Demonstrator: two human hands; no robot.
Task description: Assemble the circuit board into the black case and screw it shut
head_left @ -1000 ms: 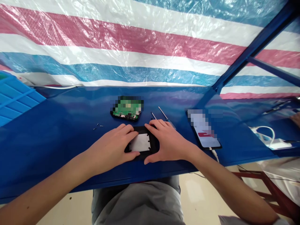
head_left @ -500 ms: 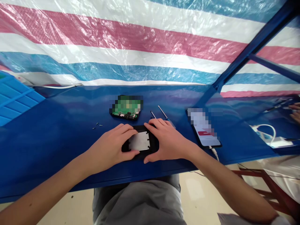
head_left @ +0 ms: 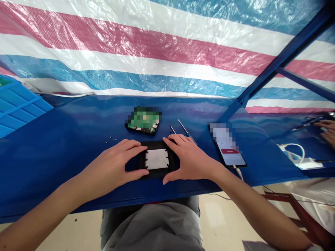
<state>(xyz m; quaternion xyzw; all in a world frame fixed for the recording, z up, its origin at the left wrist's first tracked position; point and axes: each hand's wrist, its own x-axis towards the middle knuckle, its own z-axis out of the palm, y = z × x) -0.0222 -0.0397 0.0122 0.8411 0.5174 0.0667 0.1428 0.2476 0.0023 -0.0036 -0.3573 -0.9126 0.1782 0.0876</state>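
A black plastic case half [head_left: 157, 143] lies at the table's front, with a flat silver metal plate [head_left: 157, 159] set in its middle. My left hand [head_left: 123, 158] grips the case's left end, fingertips on the far edge and thumb on the near edge. Around the right end curls my right hand [head_left: 184, 158], held the same way. Just beyond the case rests a green circuit board [head_left: 143, 118] in a black shell, partly blurred out. Two screwdrivers [head_left: 186, 129] lie behind my right hand. A few small screws [head_left: 111, 138] are scattered beyond my left hand.
To the right a phone [head_left: 230, 150] lies plugged into a white cable. A blue compartment tray [head_left: 23, 104] stands at the far left. Farther right are a white power strip [head_left: 311, 159] and another person's hand [head_left: 328, 130]. Striped sheeting hangs behind the table.
My left hand has slid leftward to the case's end, uncovering the plate's left side. My right hand keeps its hold. The whole view has shifted slightly.
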